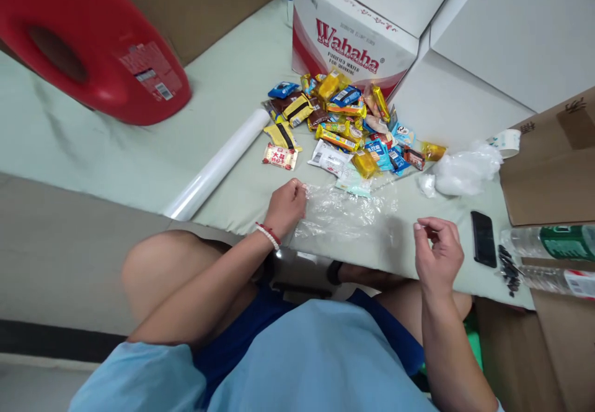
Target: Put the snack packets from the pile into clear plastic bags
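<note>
A clear plastic bag [344, 217] lies flat and crinkled near the table's front edge. My left hand [287, 206], with a red and white bracelet at the wrist, is closed on the bag's left edge. To the right of the bag, my right hand [439, 251] is raised with its fingers curled in and the thumb close to the index finger; nothing shows in it. Beyond the bag lies a heap of wrapped snacks [337, 139]. A white-and-red packet [279, 157] and a white packet [329, 158] lie at its near side.
A rolled white film tube [223, 163] lies left of the snacks. A red jug [139, 59] stands at the far left, a Wahaha carton [353, 34] behind. On the right are crumpled white plastic [465, 170], a tape roll [506, 144], a phone [484, 238] and plastic bottles [558, 242].
</note>
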A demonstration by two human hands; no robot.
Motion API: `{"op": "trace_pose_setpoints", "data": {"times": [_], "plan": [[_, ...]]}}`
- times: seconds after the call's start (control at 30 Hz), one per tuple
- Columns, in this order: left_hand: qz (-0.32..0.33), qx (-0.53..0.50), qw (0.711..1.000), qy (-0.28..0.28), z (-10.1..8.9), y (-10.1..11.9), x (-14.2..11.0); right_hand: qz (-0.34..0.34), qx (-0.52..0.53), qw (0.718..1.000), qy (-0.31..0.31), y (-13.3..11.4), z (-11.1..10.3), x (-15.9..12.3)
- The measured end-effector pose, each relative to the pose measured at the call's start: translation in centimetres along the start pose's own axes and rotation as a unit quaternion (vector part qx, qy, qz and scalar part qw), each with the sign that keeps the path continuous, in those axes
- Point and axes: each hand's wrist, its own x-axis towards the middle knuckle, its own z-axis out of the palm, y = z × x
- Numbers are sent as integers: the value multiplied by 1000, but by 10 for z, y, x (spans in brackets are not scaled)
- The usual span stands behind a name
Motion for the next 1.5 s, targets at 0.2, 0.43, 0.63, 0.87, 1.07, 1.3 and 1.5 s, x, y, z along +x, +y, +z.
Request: {"op": "trace_pose_setpoints", "data": {"times": [0.2,0.43,0.63,0.87,1.07,1.3,1.5], "plan": [[58,78,991,87,3,2,2,-127,-117,909,-379,-52,53,-7],[345,124,928,-66,8,-4,-30,-103,-233,872,-417,-59,76,-17],[379,295,860,-176,16,6,-25,-97,-235,898,-359,-49,61,-23],[295,305,886,-187,-3,-3,-6,-143,-160,875,-434,-6,-6,-60],[309,350,834,-293,-17,-8,-2,-76,4,812,-579,-18,-68,-42],[336,396,778,-353,-29,9,7,-262,14,876,-404,-64,9,5],[339,288,891,-90,-20,15,-5,-258,-61,847,-462,-73,121,-14]]}}
